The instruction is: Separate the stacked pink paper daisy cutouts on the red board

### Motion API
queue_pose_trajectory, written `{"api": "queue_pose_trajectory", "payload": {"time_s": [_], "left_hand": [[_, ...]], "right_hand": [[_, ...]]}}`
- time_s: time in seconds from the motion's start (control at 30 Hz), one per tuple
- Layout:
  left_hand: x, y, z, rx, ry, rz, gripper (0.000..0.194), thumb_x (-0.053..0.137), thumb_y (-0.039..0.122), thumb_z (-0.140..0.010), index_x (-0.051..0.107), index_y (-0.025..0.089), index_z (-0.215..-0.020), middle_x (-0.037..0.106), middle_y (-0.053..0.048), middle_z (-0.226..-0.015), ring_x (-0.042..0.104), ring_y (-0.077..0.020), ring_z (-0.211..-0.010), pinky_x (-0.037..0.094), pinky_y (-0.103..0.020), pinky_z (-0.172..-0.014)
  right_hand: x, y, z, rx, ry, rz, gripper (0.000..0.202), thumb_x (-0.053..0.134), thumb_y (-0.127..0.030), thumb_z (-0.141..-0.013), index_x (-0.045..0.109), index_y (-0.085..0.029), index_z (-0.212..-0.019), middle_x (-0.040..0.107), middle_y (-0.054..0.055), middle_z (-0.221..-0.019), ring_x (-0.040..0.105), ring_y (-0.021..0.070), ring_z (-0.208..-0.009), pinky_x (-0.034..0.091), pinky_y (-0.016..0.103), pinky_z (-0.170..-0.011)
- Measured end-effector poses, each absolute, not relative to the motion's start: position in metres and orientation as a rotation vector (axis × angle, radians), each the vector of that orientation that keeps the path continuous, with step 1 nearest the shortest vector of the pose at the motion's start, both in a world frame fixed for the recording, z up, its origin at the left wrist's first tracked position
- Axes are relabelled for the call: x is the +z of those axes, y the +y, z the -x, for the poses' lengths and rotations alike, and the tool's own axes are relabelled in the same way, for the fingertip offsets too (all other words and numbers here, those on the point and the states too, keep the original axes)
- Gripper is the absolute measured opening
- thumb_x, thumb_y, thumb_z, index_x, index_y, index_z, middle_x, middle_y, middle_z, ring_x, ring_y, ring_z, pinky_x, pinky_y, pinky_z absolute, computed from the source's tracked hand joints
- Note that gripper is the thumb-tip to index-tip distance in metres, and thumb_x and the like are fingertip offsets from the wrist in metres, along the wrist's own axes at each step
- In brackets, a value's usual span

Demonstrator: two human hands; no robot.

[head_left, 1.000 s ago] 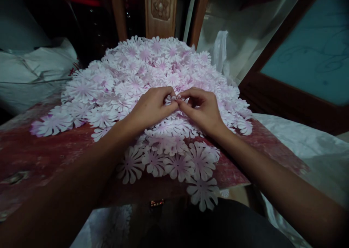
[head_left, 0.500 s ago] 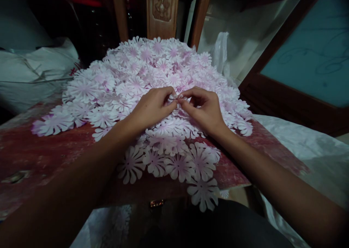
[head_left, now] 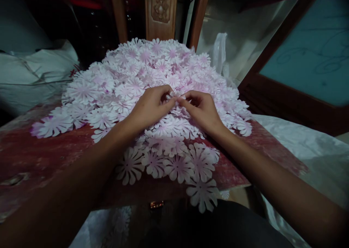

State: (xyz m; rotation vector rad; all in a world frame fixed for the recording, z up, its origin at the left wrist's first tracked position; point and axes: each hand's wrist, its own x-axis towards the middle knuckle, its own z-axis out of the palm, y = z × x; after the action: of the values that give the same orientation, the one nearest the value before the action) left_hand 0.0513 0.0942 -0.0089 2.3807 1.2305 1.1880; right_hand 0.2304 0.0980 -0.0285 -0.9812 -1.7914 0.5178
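Note:
My left hand is closed in a pinch on a small white artificial flower, whose petals stick out between thumb and forefinger. Right beside it, my right hand pinches the same flower's edge, thumb tip and forefinger tip together. The fingertips of both hands nearly touch, and they cover most of the flower. Beneath and behind them spreads a large heap of white artificial flower petals with pale pink-purple centres. Closer to me, several flat flower layers with small centre holes lie at the board's front edge, one overhanging it.
The heap lies on a worn red wooden surface. Behind it rises a carved wooden chair back. White sacks stand on the left, white plastic sheeting lies on the right, and a wood-framed blue panel leans there.
Both hands stay together over the heap and have shifted only slightly. More of the small flower's petals now show between the left fingers. The heap looks the same.

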Motion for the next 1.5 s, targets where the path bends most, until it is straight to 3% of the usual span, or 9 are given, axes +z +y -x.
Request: {"api": "queue_pose_trajectory", "payload": {"time_s": [0.33, 0.6, 1.1, 1.5], "left_hand": [[-0.0072, 0.0935, -0.051, 1.13, 1.211, -2.436, 0.018, 0.051, 0.028, -0.087, 0.059, 0.016, -0.076, 0.057, -0.001, -0.068, 0.049, -0.0132, -0.064, 0.035, -0.025, -0.059], [-0.0065, 0.0913, -0.0516, 1.126, 1.261, -2.415, 0.02, 0.051, 0.031, -0.087, 0.058, 0.016, -0.077, 0.057, -0.001, -0.069, 0.049, -0.0138, -0.064, 0.035, -0.025, -0.058], [-0.0046, 0.0896, -0.0509, 1.118, 1.262, -2.389, 0.016, 0.053, 0.028, -0.084, 0.058, 0.016, -0.075, 0.056, -0.002, -0.069, 0.048, -0.014, -0.065, 0.034, -0.026, -0.058], [-0.0055, 0.091, -0.0511, 1.122, 1.255, -2.387, 0.021, 0.05, 0.029, -0.087, 0.054, 0.017, -0.07, 0.052, 0.0, -0.063, 0.045, -0.0129, -0.06, 0.031, -0.025, -0.055]], "right_hand": [[-0.0287, 0.095, -0.228, 0.487, -1.816, 1.018, 0.021, 0.064, -0.036, -0.083, 0.061, -0.018, -0.075, 0.053, -0.001, -0.062, 0.045, 0.0118, -0.058, 0.032, 0.025, -0.052], [-0.0299, 0.0957, -0.2278, 0.472, -1.808, 1.009, 0.016, 0.064, -0.032, -0.083, 0.063, -0.018, -0.076, 0.054, 0.0, -0.064, 0.048, 0.0122, -0.06, 0.035, 0.025, -0.054], [-0.0299, 0.0957, -0.2283, 0.462, -1.821, 1.005, 0.023, 0.062, -0.039, -0.085, 0.064, -0.017, -0.076, 0.054, 0.0, -0.064, 0.046, 0.0124, -0.06, 0.036, 0.026, -0.054], [-0.0283, 0.0943, -0.2273, 0.478, -1.796, 0.99, 0.013, 0.063, -0.03, -0.082, 0.065, -0.017, -0.08, 0.057, 0.0, -0.066, 0.047, 0.0113, -0.059, 0.034, 0.024, -0.053]]}}
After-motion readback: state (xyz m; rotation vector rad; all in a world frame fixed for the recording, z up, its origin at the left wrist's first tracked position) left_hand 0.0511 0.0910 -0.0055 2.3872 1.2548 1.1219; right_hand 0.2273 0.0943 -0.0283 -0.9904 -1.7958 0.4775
